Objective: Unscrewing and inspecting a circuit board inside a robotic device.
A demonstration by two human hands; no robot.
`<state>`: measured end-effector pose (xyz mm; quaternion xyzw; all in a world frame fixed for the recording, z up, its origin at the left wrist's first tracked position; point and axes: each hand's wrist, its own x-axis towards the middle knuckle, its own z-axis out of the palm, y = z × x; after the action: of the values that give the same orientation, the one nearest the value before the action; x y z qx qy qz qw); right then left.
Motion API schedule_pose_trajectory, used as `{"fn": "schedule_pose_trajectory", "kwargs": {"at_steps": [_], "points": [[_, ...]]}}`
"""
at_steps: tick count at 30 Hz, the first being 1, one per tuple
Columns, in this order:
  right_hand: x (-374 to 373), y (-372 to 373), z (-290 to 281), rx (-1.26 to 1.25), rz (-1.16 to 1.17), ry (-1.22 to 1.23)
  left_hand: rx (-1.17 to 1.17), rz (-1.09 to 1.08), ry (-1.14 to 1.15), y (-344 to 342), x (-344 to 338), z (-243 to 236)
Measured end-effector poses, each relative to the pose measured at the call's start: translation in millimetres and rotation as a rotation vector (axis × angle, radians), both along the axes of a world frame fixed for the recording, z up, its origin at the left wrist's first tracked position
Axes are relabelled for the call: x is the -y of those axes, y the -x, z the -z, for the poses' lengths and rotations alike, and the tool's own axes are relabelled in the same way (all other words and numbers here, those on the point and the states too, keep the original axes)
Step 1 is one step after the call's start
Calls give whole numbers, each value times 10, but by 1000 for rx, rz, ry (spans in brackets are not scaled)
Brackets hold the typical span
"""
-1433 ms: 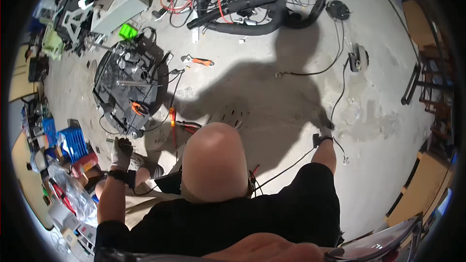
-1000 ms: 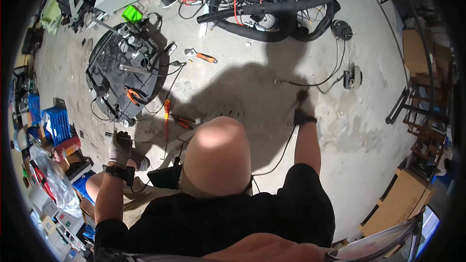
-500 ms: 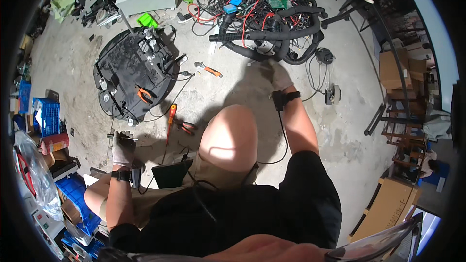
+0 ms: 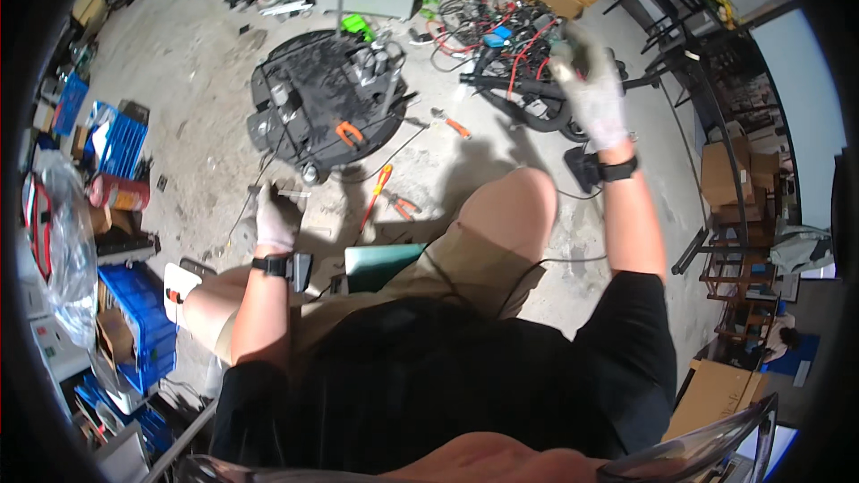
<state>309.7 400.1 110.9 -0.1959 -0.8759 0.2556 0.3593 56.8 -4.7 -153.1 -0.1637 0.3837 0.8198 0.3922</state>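
Note:
My left hand, in a pale glove with dark fingers, is closed round a thin screwdriver with a dark handle and a shiny shaft. It hangs low over the floor, nearest to a round black machine base with metal parts on it. My right hand, gloved too, reaches out over the right side of a pile of tangled cables. Motion smears its fingers, so I cannot tell whether it holds anything. Orange-handled pliers lie on the base.
On the concrete floor lie an orange-handled adjustable wrench, an orange screwdriver and another pair of pliers. Blue crates and a red cylinder stand left. Cardboard boxes and dark metal frames are at right.
The view has shifted, so the floor things sit farther right. My right hand has lifted from the floor by the black hose and moved up over the cable pile. My left hand still grips the screwdriver.

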Motion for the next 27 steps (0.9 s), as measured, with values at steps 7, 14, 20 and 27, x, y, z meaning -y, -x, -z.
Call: {"fn": "schedule_pose_trajectory", "kwargs": {"at_steps": [7, 14, 20, 27], "points": [[1299, 496, -1176, -227, -550, -488, -35, -19, -84, -233, 34, -793], [1170, 1572, -1499, -529, -744, -682, -79, -57, -189, -462, 141, -872], [946, 1811, -2204, -696, -817, -883, -151, -3, -314, -624, 697, -309], [752, 1314, -1147, -360, -742, -469, 24, -159, -202, -235, -150, -917]]}}
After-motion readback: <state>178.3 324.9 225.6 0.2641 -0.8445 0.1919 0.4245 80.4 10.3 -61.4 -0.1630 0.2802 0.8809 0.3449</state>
